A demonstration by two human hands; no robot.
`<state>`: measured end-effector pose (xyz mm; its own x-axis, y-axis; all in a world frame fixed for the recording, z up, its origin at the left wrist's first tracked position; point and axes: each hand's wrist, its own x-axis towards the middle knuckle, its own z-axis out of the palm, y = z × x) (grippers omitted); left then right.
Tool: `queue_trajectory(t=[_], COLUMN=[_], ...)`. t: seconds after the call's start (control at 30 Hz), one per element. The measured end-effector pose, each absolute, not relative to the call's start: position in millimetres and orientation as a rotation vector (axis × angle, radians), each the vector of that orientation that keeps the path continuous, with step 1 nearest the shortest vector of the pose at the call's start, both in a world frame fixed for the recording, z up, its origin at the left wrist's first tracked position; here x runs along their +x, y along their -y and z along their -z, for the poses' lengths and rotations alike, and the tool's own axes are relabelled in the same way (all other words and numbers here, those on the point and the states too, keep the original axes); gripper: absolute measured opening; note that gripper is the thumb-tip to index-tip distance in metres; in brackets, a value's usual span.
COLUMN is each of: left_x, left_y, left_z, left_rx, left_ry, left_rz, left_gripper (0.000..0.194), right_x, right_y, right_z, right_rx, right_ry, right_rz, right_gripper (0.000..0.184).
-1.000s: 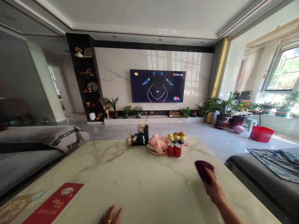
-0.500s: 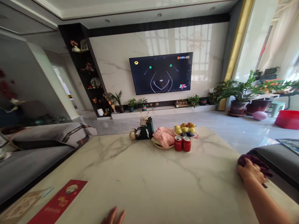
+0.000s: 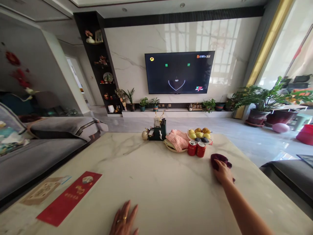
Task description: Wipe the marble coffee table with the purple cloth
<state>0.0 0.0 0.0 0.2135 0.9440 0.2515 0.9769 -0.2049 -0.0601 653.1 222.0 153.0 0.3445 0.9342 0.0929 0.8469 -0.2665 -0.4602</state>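
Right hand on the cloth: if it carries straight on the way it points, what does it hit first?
Probably the nearer red drink can. The right hand, on a dark purple cloth on the marble table top, points up-left toward it. Depth is hard to judge from this view.

Right grip (image 3: 222, 172) outstretched, left grip (image 3: 124, 218) seemingly splayed

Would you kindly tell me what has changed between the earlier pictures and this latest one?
The right hand has moved the dark purple cloth left across the marble tabletop, from near the right edge toward the red cans, keeping it pressed down. The left hand still rests on the table, fingers spread. The cans, the fruit bowl and the red envelope stayed where they were.
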Motion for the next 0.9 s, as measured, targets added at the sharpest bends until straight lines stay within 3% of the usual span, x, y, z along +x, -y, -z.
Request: queue_trajectory(t=[0.3, 0.63, 0.77, 0.9], left_x=[42.2, 57.3, 58.8, 58.3], left_y=[8.9, 7.2, 6.3, 5.6], left_z=[-66.1, -107.1, -109.2, -104.9], left_rx=[-2.389, -2.43, -2.425, -2.439], left_ry=[2.092, 2.15, 2.163, 2.133], left_rz=[0.255, 0.039, 0.057, 0.14], left_gripper=[0.072, 0.075, 0.076, 0.077], right_x=[519.6, 407.1, 421.1, 520.9], right_y=[-157.2, -25.4, -12.7, 2.9], right_z=[-131.4, -83.0, -91.5, -117.8], right_rx=[-1.747, -1.151, -1.063, -1.434], right_ry=[2.033, 2.244, 2.08, 1.523], right_rz=[-0.333, -0.656, -0.734, -0.543], right_gripper=[0.092, 0.101, 0.098, 0.086])
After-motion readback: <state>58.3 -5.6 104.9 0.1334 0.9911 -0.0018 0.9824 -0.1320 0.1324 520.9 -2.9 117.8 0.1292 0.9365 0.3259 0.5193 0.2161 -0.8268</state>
